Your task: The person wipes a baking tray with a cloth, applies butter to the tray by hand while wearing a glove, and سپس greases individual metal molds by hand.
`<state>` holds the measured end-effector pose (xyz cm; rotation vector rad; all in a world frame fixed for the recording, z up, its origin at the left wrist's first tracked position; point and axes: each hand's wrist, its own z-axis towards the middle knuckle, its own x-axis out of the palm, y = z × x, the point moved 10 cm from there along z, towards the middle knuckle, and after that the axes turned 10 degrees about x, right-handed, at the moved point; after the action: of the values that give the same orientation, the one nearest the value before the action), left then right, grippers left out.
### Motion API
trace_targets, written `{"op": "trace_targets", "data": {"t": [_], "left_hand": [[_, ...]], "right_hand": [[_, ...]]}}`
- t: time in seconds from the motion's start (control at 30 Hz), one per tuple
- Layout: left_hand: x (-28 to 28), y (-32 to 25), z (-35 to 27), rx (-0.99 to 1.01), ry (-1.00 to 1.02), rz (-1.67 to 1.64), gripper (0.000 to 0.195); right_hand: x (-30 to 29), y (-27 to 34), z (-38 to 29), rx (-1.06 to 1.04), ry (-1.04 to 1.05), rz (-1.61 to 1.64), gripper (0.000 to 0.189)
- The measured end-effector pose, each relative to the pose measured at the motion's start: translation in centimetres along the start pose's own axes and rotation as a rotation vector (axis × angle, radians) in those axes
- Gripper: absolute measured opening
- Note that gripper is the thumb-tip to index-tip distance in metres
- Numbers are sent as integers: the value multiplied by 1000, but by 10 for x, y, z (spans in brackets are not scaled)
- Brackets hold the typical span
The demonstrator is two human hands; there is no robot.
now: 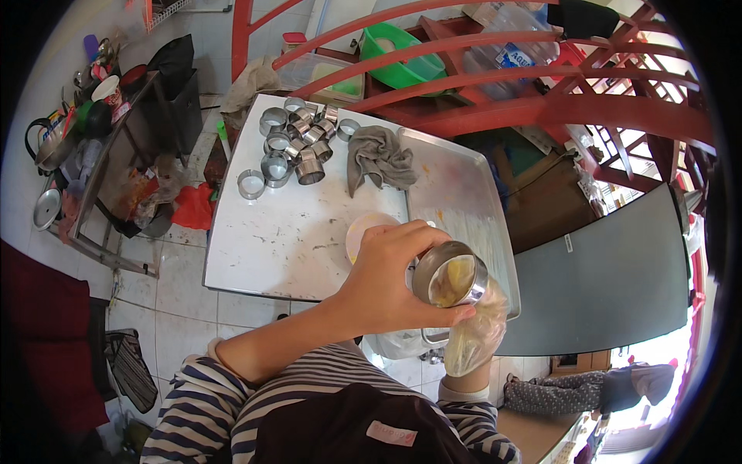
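My left hand [385,278] grips a metal ring mould [426,278] by its outer wall, over the near right of the white table [278,243]. A clear plastic bag [478,342] covers my right hand [493,310], close against the mould. Yellowish, greasy-looking plastic shows through the ring's opening; my right fingers are mostly hidden there, so their grip is unclear. Under my left hand lies a pale round dish [359,235], partly covered. A metal baking tray [464,168] with streaks rests on the table's right side. Several metal rings [310,167] stand clustered at the far left.
A crumpled grey cloth [379,159] lies between the rings and the tray. Red metal bars [493,116] rise behind the table, with a green basin [382,64] beyond. At left stands a rack of kitchenware [95,174]. Another person [579,391] is at lower right.
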<state>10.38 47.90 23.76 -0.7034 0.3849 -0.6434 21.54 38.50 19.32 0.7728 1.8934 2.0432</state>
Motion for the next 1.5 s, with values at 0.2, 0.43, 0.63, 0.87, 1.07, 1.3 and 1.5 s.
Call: {"op": "trace_targets", "data": {"t": [0.2, 0.43, 0.63, 0.87, 1.07, 1.3, 1.5], "left_hand": [[8, 5, 2, -102, 23, -85, 49], [12, 32, 4, -321, 71, -2, 44], [35, 32, 16, -254, 88, -10, 42], [66, 52, 17, -288, 98, -93, 42], [92, 38, 36, 62, 123, -48, 53], [137, 14, 42, 316, 287, -166, 60], [169, 17, 47, 407, 340, -150, 58]], "right_hand": [[-1, -14, 22, -61, 125, -302, 39], [-15, 14, -2, -683, -30, -1414, 36], [-17, 5, 9, -620, 18, -1444, 22], [-43, 21, 30, -432, -21, -1216, 27], [-102, -65, -1, 503, 264, -54, 32], [-114, -2, 19, 354, 212, 348, 28], [-117, 28, 11, -154, 348, -379, 25]]}}
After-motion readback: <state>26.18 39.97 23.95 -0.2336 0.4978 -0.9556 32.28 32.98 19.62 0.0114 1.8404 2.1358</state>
